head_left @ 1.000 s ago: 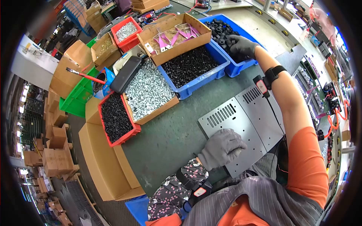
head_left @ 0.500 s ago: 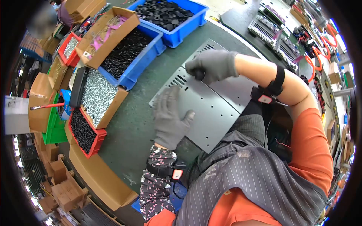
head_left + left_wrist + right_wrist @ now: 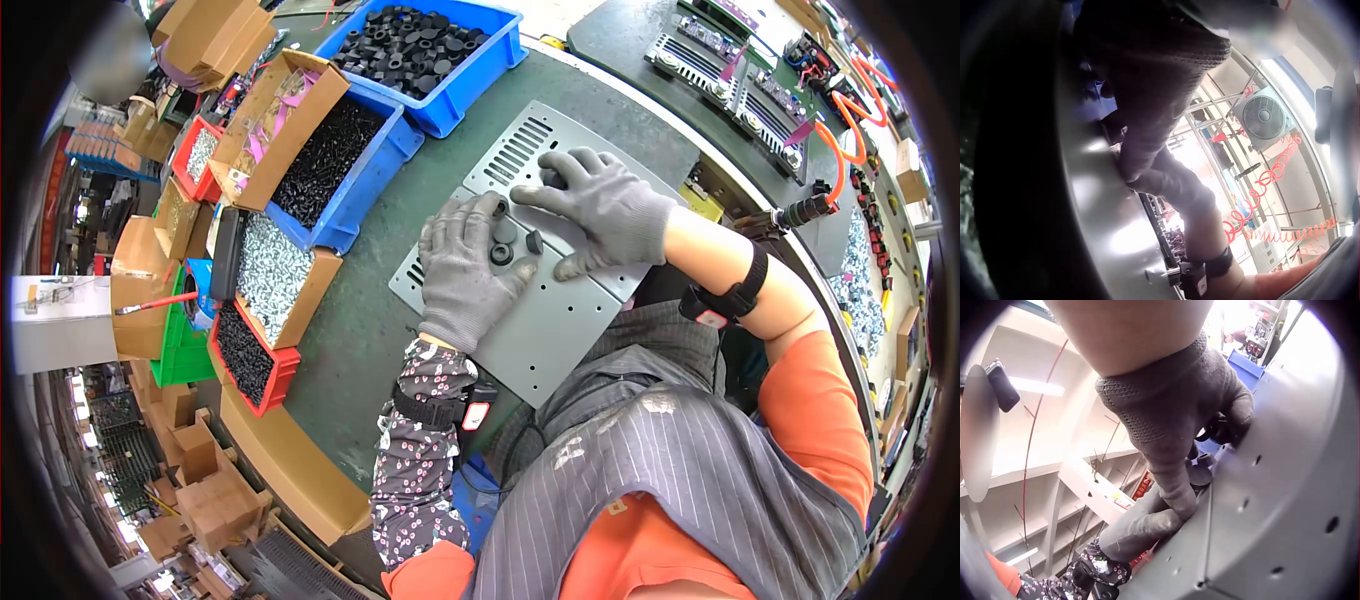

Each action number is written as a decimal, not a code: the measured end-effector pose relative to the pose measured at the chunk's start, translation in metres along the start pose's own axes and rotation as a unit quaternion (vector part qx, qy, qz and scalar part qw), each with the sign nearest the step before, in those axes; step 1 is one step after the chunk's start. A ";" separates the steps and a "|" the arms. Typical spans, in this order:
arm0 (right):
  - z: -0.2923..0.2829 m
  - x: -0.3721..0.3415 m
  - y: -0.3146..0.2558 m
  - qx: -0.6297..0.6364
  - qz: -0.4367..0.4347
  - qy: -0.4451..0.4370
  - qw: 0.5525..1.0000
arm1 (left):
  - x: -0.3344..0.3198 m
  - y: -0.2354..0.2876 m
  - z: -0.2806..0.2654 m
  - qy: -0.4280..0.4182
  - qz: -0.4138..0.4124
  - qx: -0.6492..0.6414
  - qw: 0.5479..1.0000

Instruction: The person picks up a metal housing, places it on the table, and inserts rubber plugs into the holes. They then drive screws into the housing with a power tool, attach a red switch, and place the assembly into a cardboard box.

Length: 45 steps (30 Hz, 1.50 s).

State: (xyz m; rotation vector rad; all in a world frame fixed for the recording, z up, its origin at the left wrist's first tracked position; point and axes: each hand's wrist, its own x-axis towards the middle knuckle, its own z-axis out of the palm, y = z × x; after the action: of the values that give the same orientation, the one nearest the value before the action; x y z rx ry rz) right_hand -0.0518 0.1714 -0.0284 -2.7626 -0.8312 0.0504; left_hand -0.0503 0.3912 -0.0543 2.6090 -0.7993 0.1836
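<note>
A green workbench (image 3: 345, 345) bears two grey panels (image 3: 550, 335); blue bins (image 3: 455, 108), a red bin (image 3: 277, 380) and a cardboard box (image 3: 312, 295) nearby.

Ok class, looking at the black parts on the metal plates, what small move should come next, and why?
Probably the left hand should tip the tilted black part near its thumb flat on the metal plates: it leans on its edge, while the black ring beside it lies flat.

The counter (image 3: 335, 345) offers passage between red bin (image 3: 284, 374) and metal panels (image 3: 550, 330), while black caps (image 3: 502, 254) seemingly obstruct the panels' middle.
</note>
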 end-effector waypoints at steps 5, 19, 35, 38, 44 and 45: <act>0.010 -0.024 0.015 0.041 -0.028 0.109 0.993 | 0.006 0.000 -0.004 0.019 -0.009 -0.059 0.998; 0.012 -0.043 0.007 0.241 0.019 0.142 0.960 | -0.022 -0.010 -0.029 0.044 -0.015 -0.110 0.993; -0.009 -0.016 -0.013 0.032 0.014 0.187 0.982 | -0.057 -0.022 -0.041 0.113 -0.148 -0.190 0.964; -0.011 0.014 -0.005 0.014 0.002 0.111 0.994 | -0.052 -0.030 -0.057 0.162 -0.115 -0.122 0.973; -0.027 0.052 0.024 0.203 0.153 -0.082 0.964 | -0.058 -0.104 -0.132 0.149 -0.229 0.100 0.957; -0.028 0.055 0.033 0.152 0.125 -0.094 0.976 | -0.061 -0.125 -0.144 0.127 -0.234 0.132 0.955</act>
State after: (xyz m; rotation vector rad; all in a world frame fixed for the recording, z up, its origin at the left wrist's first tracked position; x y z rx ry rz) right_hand 0.0149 0.1683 -0.0075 -2.5771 -0.4649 0.4525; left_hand -0.0321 0.5760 0.0194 2.8540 -0.0587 0.5032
